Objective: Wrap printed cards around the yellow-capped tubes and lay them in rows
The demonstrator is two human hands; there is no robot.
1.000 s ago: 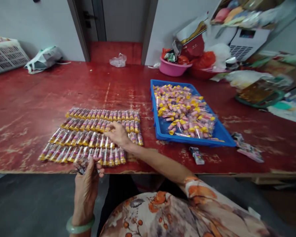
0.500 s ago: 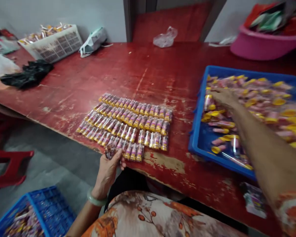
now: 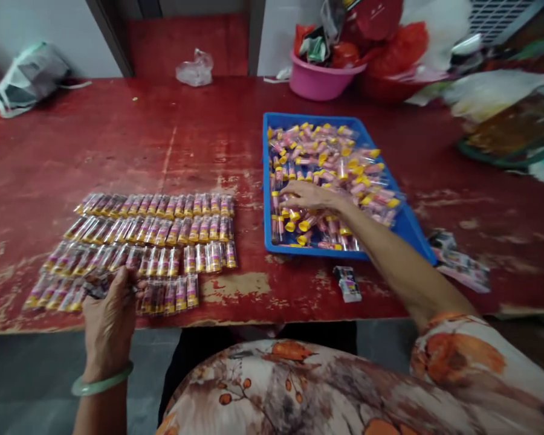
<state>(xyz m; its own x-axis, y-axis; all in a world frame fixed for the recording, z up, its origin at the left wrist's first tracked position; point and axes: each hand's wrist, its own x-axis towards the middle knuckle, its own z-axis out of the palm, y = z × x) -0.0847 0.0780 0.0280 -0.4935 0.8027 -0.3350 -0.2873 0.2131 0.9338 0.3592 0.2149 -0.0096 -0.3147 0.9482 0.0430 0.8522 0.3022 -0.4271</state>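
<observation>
My left hand [image 3: 111, 314], with a pale green bangle on the wrist, is closed on crumpled clear printed wrappers [image 3: 97, 285]. It is over the front row of small wrapped tubes [image 3: 170, 296], which have yellow ends and purple-pink labels. Several such rows [image 3: 154, 231] lie side by side on the table, and the hand hides part of the nearest one. Inside the blue tray [image 3: 268, 181], my right hand [image 3: 310, 196] reaches over loose pink tubes with yellow caps [image 3: 320, 154]. Its fingers are stretched out and slightly curved, with the tips among the tubes at the tray's left side.
Small printed packets [image 3: 348, 284] lie in front of the tray, with more printed wrappers [image 3: 465, 269] to its right. Behind it stands a pink basin [image 3: 321, 81] holding bags. A clear plastic bag [image 3: 194, 69] and a white-and-grey bag [image 3: 31, 78] are at the back of the red table [image 3: 113, 151].
The view has swung to the right, so the rows and the tray appear further left. My right hand has shifted nearer the front of the tray. My left hand still grips the wrappers.
</observation>
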